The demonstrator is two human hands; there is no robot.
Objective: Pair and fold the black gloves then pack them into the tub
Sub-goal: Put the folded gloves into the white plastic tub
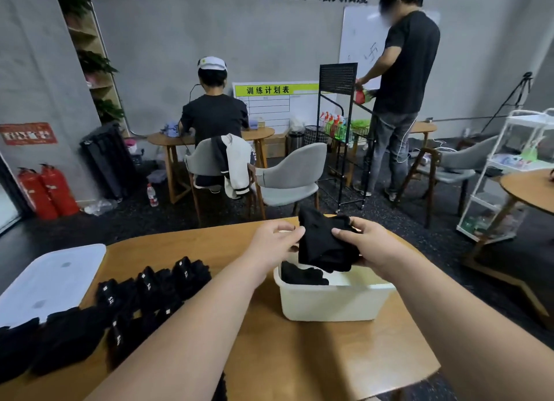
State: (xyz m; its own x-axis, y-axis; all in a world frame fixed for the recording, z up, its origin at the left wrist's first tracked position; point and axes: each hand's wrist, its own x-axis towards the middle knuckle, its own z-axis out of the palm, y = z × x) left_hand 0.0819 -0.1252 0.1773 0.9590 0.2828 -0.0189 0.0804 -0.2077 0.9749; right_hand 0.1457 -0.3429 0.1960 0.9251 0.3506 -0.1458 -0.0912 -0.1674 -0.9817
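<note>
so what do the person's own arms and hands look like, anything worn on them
Both are bare: the left hand and right hand wear no gloves, and no ring, watch or band shows. No sleeve or cable is in view.

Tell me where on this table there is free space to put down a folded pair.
Bare wood lies in front of the tub, toward the near edge of the table, and on the far side between the lid and tub. Inside the tub, the right part looks bare. The left side is crowded with loose gloves.
</note>
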